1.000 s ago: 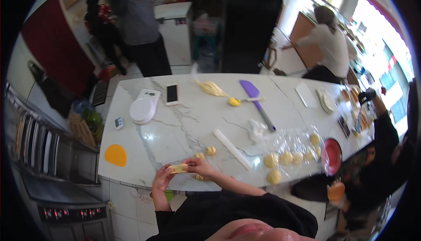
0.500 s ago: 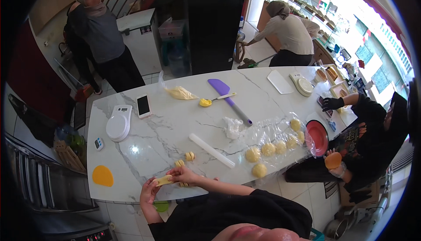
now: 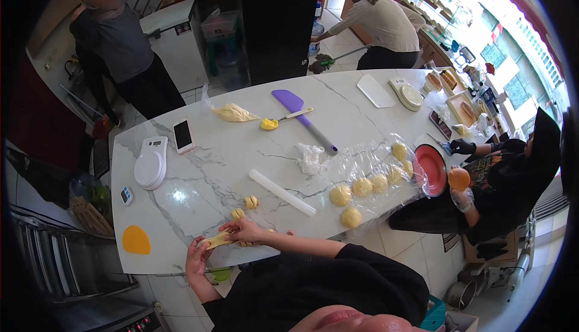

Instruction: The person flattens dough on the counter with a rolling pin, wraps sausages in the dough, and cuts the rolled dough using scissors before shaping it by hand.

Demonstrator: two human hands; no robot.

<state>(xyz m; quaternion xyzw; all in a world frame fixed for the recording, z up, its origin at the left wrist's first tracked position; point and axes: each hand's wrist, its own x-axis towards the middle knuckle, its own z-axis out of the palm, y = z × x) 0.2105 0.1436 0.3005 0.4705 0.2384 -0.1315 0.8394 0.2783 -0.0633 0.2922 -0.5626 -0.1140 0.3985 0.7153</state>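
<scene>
A pale yellow strip of dough (image 3: 216,241) is stretched between my two hands at the table's near edge. My left hand (image 3: 196,256) pinches its left end, and my right hand (image 3: 242,230) grips the other end with the fingertips. Small rolled dough pieces (image 3: 251,201) lie just beyond my right hand; some are partly hidden beneath it. A white rolling pin (image 3: 281,193) rests to the right of them. Farther right, several round dough balls (image 3: 341,195) sit on and under clear plastic sheeting (image 3: 386,178).
Across the marble table (image 3: 229,163) are a white scale (image 3: 151,163), a phone (image 3: 183,135), a yellow scraper (image 3: 137,239), a piping bag (image 3: 235,113), a spoon (image 3: 270,124) and a purple spatula (image 3: 304,121). At right, a co-worker holds a bun (image 3: 458,178) beside a red plate (image 3: 430,171).
The dough strip looks slightly longer between my hands. My view has shifted a little. The co-worker's black-gloved hand has come down from the phone to a blue-handled tool.
</scene>
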